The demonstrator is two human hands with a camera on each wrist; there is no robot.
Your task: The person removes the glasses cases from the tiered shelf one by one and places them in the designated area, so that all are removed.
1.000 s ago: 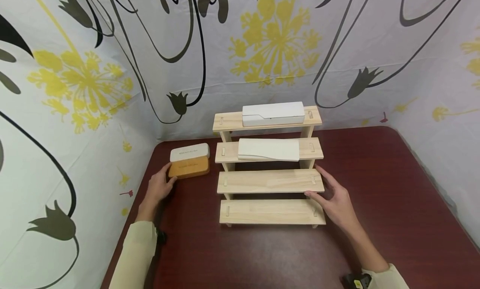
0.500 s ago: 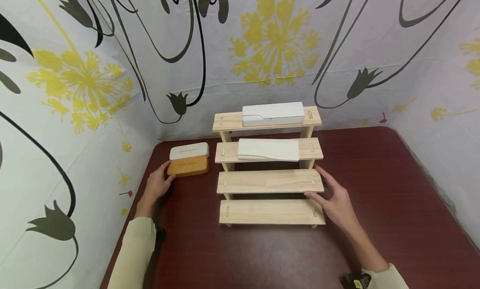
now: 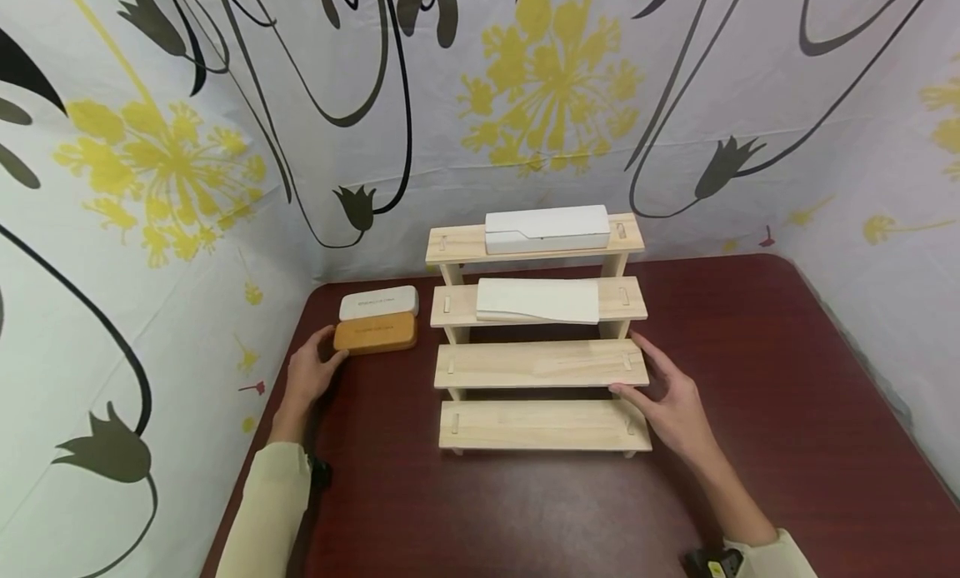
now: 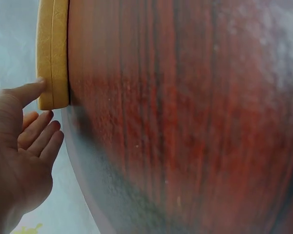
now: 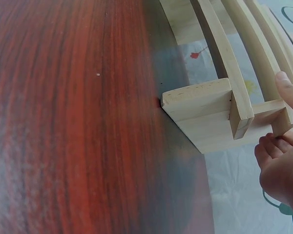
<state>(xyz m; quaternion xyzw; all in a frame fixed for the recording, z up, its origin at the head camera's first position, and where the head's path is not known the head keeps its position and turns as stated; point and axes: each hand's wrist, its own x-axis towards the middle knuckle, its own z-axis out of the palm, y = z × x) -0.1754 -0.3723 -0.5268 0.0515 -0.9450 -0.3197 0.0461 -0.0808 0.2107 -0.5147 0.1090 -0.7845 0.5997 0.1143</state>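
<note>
a dark red wooden table (image 3: 750, 378) stands in a corner enclosed by white fabric walls (image 3: 225, 145) printed with yellow dandelion heads and black trailing tulip stems, evenly lit.

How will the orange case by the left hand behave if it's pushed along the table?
The orange case looks rigid and flat-bottomed, so it should slide rather than roll or tip. The table seems smooth, so a fingertip push from the left hand at one end may swing it. The white case lies right behind it and may get nudged.
</note>
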